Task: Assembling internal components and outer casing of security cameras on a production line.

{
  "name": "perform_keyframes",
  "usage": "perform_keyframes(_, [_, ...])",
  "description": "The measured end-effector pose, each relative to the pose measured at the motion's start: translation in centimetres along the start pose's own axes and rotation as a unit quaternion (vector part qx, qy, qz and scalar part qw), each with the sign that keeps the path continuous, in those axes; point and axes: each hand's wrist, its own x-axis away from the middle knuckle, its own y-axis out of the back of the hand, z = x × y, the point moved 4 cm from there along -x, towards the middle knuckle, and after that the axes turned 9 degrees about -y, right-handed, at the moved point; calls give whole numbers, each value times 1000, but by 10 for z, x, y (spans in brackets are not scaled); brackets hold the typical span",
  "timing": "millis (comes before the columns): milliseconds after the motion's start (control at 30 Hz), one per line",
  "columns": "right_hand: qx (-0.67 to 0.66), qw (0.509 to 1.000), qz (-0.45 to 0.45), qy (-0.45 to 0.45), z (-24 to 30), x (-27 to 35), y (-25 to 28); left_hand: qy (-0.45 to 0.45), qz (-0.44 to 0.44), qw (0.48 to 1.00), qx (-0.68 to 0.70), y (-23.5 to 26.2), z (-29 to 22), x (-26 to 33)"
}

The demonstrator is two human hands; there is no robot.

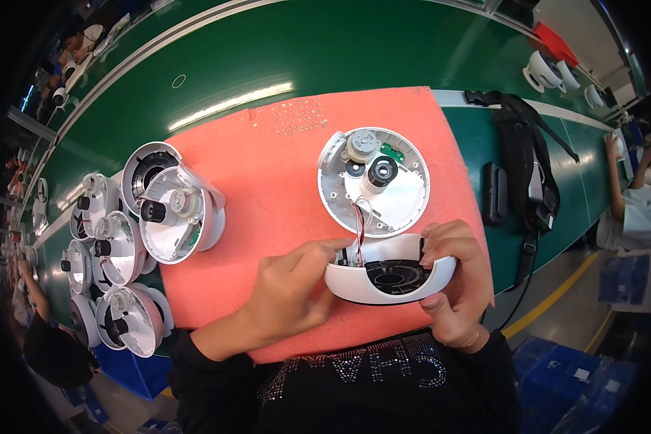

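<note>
A white curved plastic housing, with a black round part inside its cut-out, is tilted near the front of an orange-pink mat. My right hand grips its right end, fingers over the rim and thumb below. At its left end, my left hand is closed on the edge, the index finger by the thin wires. Those red, white and dark wires run to an open round white shell just beyond. Inside the shell sit a motor, a black cylinder and a green circuit board.
Several similar white assemblies crowd the left side. Rows of small screws lie on the mat's far part. A black strap bag and a black case rest at right on the green table. Other people work at both sides.
</note>
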Motion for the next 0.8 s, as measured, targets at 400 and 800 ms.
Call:
perform_keyframes(400, [-75, 988, 62, -120, -9, -10, 11, 73, -9, 994, 86, 4, -3, -5])
perform_keyframes(800, [-102, 977, 139, -126, -14, -25, 19, 138, -16, 974, 176, 11, -4, -15])
